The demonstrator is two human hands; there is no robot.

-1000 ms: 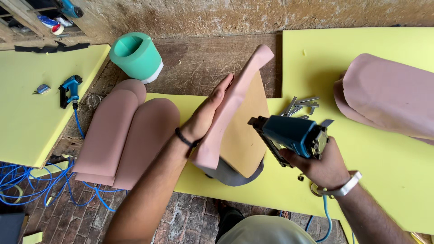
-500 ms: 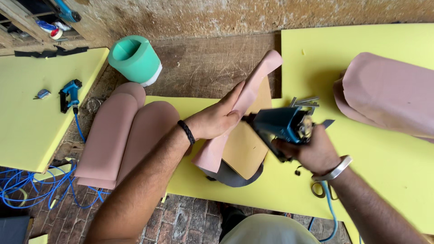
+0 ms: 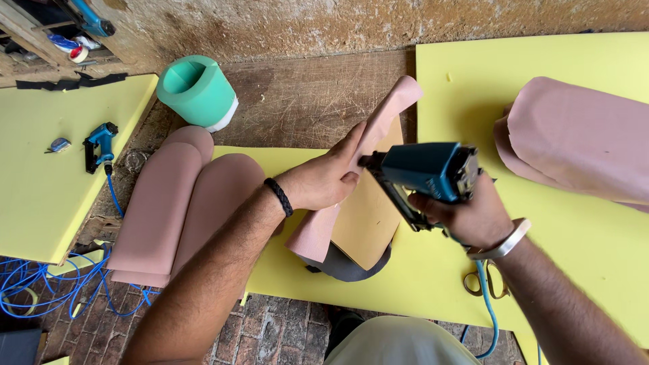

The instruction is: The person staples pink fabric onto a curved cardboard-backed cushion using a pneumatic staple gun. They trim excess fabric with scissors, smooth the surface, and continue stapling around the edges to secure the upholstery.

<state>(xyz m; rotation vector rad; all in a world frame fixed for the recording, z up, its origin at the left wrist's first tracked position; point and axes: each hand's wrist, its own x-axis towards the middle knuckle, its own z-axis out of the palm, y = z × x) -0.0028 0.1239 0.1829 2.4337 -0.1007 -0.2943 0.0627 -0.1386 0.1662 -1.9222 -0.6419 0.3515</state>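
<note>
My left hand presses on the edge of a pink upholstered panel that stands tilted on its side, its tan wooden back facing right. My right hand grips a blue pneumatic staple gun, with its nose against the wooden back just below my left fingers. A blue air hose runs down from the gun. The panel rests on a yellow foam sheet.
Two finished pink panels lie on the left. A green foam roll stands behind them. A second blue stapler rests on another yellow sheet. Pink fabric is piled at right. Scissors lie under my right wrist.
My right hand has brought the staple gun left and up against the panel's wooden back. My left hand slid along the panel's edge, keeping hold.
</note>
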